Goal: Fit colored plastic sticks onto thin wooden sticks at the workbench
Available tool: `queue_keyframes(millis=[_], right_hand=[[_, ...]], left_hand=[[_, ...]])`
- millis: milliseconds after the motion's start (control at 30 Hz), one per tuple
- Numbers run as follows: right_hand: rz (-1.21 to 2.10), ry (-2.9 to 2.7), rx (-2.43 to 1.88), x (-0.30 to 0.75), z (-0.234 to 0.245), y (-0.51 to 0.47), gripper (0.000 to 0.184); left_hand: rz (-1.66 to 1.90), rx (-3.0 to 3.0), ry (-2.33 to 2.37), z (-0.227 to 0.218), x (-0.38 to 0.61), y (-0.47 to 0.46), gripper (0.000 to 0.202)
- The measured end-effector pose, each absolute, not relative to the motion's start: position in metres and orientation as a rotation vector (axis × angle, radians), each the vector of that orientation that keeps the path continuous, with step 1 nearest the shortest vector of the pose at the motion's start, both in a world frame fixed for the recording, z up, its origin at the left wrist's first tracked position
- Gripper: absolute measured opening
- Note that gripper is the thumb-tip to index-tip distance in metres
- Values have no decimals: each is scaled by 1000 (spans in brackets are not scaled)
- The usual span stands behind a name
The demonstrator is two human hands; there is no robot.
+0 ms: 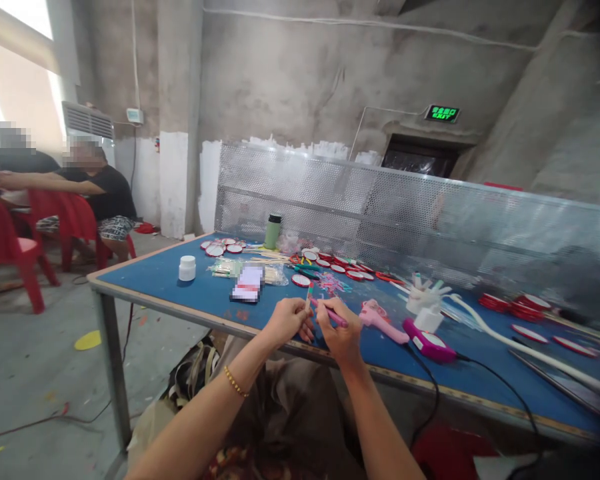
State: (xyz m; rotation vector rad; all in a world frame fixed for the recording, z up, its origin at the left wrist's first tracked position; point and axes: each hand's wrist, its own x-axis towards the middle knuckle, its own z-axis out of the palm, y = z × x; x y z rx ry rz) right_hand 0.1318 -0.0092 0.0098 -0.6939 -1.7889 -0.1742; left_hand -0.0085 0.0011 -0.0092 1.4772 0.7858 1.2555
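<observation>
My left hand (289,319) is closed on a thin, pale stick (309,298) with a green and red tip, held upright above the table's front edge. In my right hand (341,331) is a pink pen-shaped tool (336,315), its front end close to the stick. Whether the two touch, I cannot tell. Just beyond my hands lie small pink and blue pieces (333,283) and a round white disc with a red rim (301,281). A pink glue gun (383,323) rests right of my right hand, beside a purple corded device (429,341).
On the blue table (155,283) stand a white bottle (187,269) and a green flask (273,232). A phone (248,283), pliers (307,270) and several red-rimmed discs (338,269) lie around. Behind rises a perforated metal screen (300,193). Two people sit at the far left.
</observation>
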Motion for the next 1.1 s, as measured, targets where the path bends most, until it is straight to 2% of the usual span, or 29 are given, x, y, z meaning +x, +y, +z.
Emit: queue_keyframes(millis=[267, 1100], right_hand=[[-163, -1747, -717, 132, 10, -11, 18], [-178, -1798, -688, 131, 11, -10, 18]], left_hand=[[1250, 1471, 779, -11, -9, 2, 19], [1240, 1462, 761, -9, -9, 0, 27]])
